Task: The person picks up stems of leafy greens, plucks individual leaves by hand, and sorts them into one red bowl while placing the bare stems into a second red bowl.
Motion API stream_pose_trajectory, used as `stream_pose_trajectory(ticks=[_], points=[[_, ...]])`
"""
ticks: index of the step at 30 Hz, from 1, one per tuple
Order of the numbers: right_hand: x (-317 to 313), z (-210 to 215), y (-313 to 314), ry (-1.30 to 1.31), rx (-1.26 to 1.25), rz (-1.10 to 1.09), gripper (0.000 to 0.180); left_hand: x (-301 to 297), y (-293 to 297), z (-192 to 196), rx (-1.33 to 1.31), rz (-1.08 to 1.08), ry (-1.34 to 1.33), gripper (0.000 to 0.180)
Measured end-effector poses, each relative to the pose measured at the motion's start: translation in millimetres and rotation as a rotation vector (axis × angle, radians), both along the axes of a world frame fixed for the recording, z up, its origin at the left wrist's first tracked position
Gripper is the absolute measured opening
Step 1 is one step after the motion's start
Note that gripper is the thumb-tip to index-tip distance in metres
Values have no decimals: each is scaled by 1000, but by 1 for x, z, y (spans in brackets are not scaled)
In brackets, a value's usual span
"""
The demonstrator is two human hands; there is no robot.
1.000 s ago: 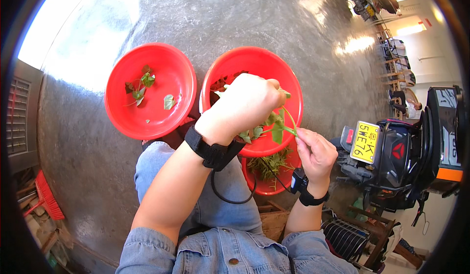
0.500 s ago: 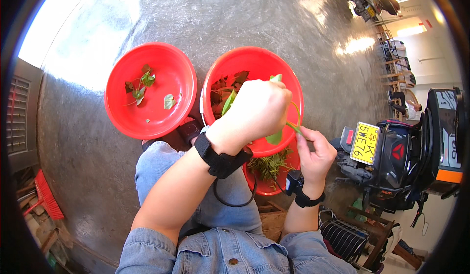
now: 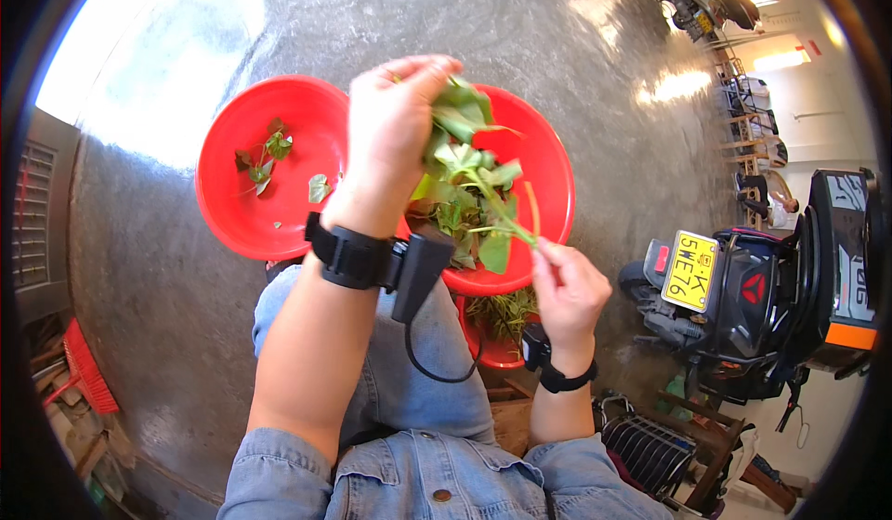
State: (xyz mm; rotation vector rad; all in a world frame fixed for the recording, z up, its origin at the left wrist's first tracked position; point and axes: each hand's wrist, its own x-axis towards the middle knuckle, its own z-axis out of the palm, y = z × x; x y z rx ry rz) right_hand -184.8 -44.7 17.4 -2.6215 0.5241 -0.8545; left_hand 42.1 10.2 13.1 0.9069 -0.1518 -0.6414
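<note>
The raised left hand (image 3: 390,134) covers part of the middle red basin (image 3: 548,171), and a third basin (image 3: 497,339) of stems by the knee is mostly hidden under that one's rim. The left hand's fingers are closed around the top of a leafy green sprig (image 3: 469,190) held above the middle basin. The right hand (image 3: 567,292) pinches the sprig's thin stem end between thumb and fingertips, while a few loose leaves lie in the left red basin (image 3: 232,213)

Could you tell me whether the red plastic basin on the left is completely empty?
No, the left round red plastic basin holds a few loose green leaves scattered on its bottom.
</note>
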Motion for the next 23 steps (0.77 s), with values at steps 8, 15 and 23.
stream_pose_trajectory(ticks=[8, 15, 23], points=[[-27, 8, -32, -514, 637, -256, 13, 5, 4, -3, 472, -32, -538, 17], [-53, 17, -59, -812, 775, -210, 15, -29, -20, -33, 611, -369, -1045, 35], [-74, 13, -67, -986, 966, -126, 17, -27, -29, -41, 678, -678, -1095, 38]])
